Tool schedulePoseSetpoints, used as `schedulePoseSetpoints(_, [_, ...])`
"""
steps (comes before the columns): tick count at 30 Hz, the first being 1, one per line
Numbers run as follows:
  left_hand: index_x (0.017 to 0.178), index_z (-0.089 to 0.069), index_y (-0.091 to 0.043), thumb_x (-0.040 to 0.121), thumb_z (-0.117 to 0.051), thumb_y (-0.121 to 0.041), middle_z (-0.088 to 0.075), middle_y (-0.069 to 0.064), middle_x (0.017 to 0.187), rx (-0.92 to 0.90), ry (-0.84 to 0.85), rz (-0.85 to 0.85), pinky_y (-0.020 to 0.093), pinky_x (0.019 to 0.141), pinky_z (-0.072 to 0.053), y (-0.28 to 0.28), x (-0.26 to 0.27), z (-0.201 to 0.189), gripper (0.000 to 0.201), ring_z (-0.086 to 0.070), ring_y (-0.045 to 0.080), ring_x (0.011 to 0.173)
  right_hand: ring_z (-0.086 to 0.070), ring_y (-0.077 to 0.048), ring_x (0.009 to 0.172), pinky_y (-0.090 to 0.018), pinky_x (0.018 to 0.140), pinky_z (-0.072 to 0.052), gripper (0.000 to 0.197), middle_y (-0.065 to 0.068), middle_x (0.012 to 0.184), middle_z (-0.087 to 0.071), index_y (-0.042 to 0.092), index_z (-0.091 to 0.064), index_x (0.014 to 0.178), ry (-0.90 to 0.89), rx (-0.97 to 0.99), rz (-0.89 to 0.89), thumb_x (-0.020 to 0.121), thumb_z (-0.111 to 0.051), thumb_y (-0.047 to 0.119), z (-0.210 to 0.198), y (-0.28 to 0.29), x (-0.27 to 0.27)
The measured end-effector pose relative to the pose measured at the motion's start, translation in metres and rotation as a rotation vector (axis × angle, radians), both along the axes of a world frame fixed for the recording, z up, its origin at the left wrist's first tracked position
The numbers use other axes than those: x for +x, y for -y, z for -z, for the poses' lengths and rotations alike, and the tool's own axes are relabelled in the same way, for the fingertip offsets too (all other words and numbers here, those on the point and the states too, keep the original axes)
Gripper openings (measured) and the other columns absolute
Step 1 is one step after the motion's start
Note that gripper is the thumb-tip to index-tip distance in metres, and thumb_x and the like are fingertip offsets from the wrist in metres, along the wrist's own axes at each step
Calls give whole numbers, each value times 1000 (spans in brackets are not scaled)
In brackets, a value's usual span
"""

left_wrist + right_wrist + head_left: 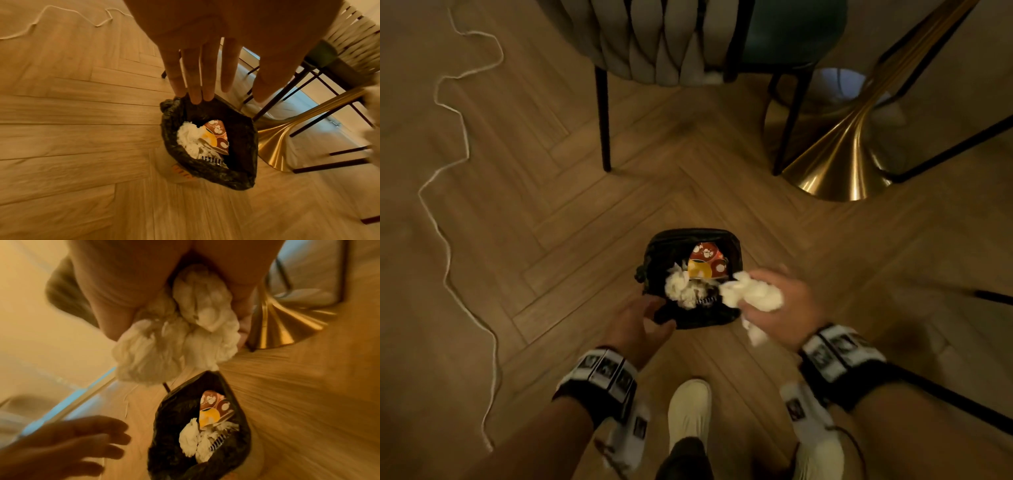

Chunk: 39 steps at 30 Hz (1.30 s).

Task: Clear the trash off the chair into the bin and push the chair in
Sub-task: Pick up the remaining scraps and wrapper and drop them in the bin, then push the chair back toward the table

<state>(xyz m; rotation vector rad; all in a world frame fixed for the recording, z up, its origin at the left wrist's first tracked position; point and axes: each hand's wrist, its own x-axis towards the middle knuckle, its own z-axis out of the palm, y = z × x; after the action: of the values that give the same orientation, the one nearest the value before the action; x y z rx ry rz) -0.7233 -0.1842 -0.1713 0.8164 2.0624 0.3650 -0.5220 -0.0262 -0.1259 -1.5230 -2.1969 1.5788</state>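
Note:
A small bin [688, 234] with a black liner stands on the wood floor and holds white tissues and a red flowered wrapper [705, 260]. My right hand [774, 294] grips a wad of crumpled white tissue [753, 291] just above the bin's right rim; the right wrist view shows the wad [174, 345] hanging over the bin [164, 418]. My left hand [640, 322] is open by the near-left corner, with straight fingers [195, 81] at the liner's rim [205, 175]. The chair [654, 44], with woven grey back and teal seat, stands beyond the bin. Something white [710, 77] shows under its back.
A gold table base [842, 161] with black chair legs around it stands to the right of the chair. A white cord [448, 205] snakes across the floor on the left. My white shoe [688, 411] is just behind the bin.

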Motion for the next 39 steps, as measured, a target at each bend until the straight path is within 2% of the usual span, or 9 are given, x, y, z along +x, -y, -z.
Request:
schedulePoseSetpoints(4, [107, -62, -25, 79, -72, -32, -66, -6, 102, 21, -1, -39, 29, 80, -52, 40, -6, 2, 31, -61, 8, 89, -50, -33, 106, -47, 86, -51, 59, -2, 117, -48, 38, -55, 118, 162, 209, -329, 64, -68, 55, 77, 6, -67])
schedulePoseSetpoints(7, [106, -63, -23, 79, -72, -30, -65, -7, 99, 49, -25, -55, 25, 77, -49, 55, -8, 4, 28, -61, 9, 88, -24, -39, 130, -60, 105, -33, 81, -3, 146, -28, 46, -38, 132, 416, 188, -488, 61, -69, 69, 113, 10, -93])
schedulePoseSetpoints(11, [104, -64, -23, 79, -72, -28, -66, -8, 97, 53, -36, -88, 29, 79, -51, 56, -7, -6, 27, -61, 9, 87, -6, -38, 145, -61, 115, -17, 98, -1, 160, -10, 45, -25, 142, 433, 94, -496, 59, -74, 67, 107, 12, -91])
schedulePoseSetpoints(17, [107, -60, -30, 81, -69, -35, -63, -10, 101, 11, 25, 27, 33, 81, -53, 31, 9, -72, 28, -60, 8, 90, -34, -29, 137, -42, 112, -33, 77, -7, 151, -38, 33, -38, 140, 435, 38, -458, 74, -68, 56, 7, 15, -36])
schedulePoseSetpoints(22, [106, -61, -22, 82, -65, -25, -66, 0, 103, -43, 120, 261, 31, 82, -53, 6, 38, -178, 24, -61, 14, 87, -50, -25, 123, -35, 103, -43, 60, -7, 137, -53, 26, -46, 135, 504, -115, -430, 83, -59, 53, -137, 30, 44])
schedulePoseSetpoints(25, [98, -64, -11, 84, -63, -7, -62, 0, 90, 7, 131, 381, 9, 69, -48, -6, 69, -245, 15, -58, 11, 77, -59, -19, 111, -31, 94, -48, 55, -1, 125, -63, 27, -52, 129, 552, -162, -339, 82, -59, 55, -211, 47, 104])
schedulePoseSetpoints(28, [88, -61, -21, 84, -64, -9, -64, -1, 86, 49, 131, 492, 24, 74, -51, -12, 109, -299, 13, -62, 13, 83, -61, -17, 104, -32, 92, -50, 48, 1, 116, -67, 24, -57, 122, 550, -135, -202, 84, -59, 52, -269, 71, 167])
schedulePoseSetpoints(36, [94, -66, -18, 84, -63, -18, -69, 1, 91, 42, 49, 799, 39, 83, -55, 13, 268, -386, 11, -64, 18, 87, -64, -21, 100, -30, 86, -49, 37, -1, 106, -69, 28, -62, 115, 514, -142, 71, 83, -59, 47, -330, 172, 351])
schedulePoseSetpoints(39, [99, -66, -18, 86, -62, -20, -66, -1, 93, -13, 21, 829, 29, 81, -52, 40, 336, -401, 13, -62, 16, 90, -65, -23, 99, -30, 84, -49, 32, -3, 106, -70, 25, -65, 112, 492, -117, 117, 85, -59, 41, -342, 209, 421])
